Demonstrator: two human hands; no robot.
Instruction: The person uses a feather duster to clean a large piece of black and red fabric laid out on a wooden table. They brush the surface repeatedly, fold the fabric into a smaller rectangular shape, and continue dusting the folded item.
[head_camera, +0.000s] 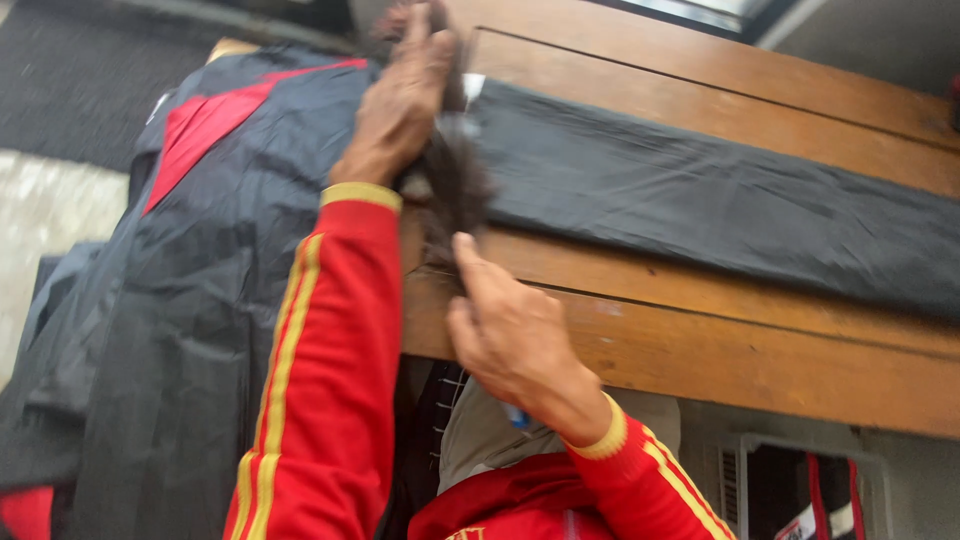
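Fingers (425, 45) of the left hand (400, 105) pressed together and laid flat, up at the near end of the folded black cloth (700, 200), right over a dark ragged tuft (455, 190) at that end. Blurred there, so hard to tell whether gripping or only pressing down. Lower down, right hand (510, 340) at the front edge of the wooden table (760, 360), thumb raised and touching the bottom of the tuft, other fingers curled under and hidden; cannot tell whether pinching anything. Cloth lying long and flat across the planks, running off to the right. Black-and-red jacket (200, 250) draped over the table's left end, just beside the left hand. By the look of it, in the middle of tidying the cloth's near end, both hands gathered on that one spot. Next move, at a guess, calls for a sure hold on the loose end, with the fold kept flat and square rather than dragged askew.
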